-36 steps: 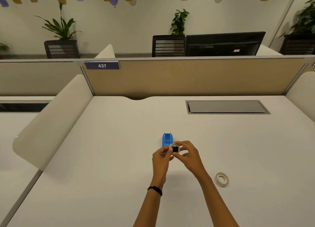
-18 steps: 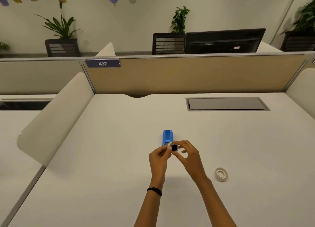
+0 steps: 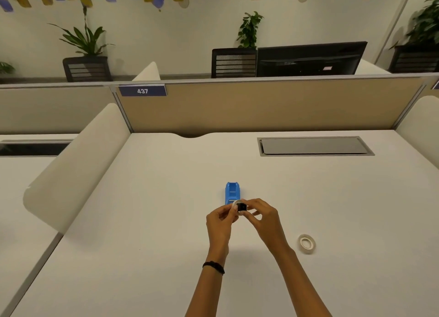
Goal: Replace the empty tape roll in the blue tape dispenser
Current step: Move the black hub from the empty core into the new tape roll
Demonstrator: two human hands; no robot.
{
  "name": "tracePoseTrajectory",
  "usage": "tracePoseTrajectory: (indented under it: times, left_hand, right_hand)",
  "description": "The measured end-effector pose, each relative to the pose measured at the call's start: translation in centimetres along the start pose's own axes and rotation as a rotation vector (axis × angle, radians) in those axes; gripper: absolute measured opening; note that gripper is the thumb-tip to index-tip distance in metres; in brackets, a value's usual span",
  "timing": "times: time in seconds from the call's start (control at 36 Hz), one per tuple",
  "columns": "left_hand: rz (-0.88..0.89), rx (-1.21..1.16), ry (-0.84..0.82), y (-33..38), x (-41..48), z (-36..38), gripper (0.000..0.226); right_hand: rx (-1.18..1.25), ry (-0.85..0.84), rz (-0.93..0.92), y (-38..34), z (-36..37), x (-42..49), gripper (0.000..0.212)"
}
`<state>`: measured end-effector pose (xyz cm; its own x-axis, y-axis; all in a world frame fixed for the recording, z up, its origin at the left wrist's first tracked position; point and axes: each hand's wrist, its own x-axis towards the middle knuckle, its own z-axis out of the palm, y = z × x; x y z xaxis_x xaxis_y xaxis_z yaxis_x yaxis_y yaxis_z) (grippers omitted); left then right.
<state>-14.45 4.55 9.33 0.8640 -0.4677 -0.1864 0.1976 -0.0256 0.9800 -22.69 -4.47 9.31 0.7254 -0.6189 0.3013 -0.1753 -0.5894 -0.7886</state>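
Here, hands: left hand (image 3: 219, 224) and right hand (image 3: 263, 219) both pinching a small tape roll (image 3: 238, 206)
Dispenser: blue tape dispenser (image 3: 232, 193) just behind
Spare: second roll (image 3: 306, 243) on desk (image 3: 142, 221), right

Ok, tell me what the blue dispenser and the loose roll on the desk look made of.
Blue dispenser: likely moulded plastic, given its uniform bright colour and soft sheen. Loose roll: looks like pale translucent tape wound around a whitish core, cardboard or plastic; too small to tell which.

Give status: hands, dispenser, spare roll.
Both hands, left hand and right hand, hold roll with black hub. Dispenser on desk just beyond. Spare roll flat, right. Nothing blocking.
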Motion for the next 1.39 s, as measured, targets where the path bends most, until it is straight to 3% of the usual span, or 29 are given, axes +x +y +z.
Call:
tracePoseTrajectory:
  times: [0.92,1.14,1.31,1.39]
  left_hand:
    - [0.018,-0.075,-0.052,0.4,0.5,0.1,0.019]
    - [0.016,0.014,-0.107,-1.1,0.9,0.6,0.008]
    - [-0.033,-0.003,-0.201,-1.3,0.6,1.0,0.026]
    - [-0.053,-0.001,-0.25,-1.2,0.7,1.1,0.022]
  right_hand:
    - [0.243,0.092,0.226,1.0,-0.2,0.9,0.019]
    - [0.241,0.049,0.235,1.3,-0.3,0.8,0.015]
    - [0.243,0.008,0.238,1.9,-0.2,0.7,0.014]
    - [0.231,-0.01,0.227,2.2,-0.2,0.7,0.014]
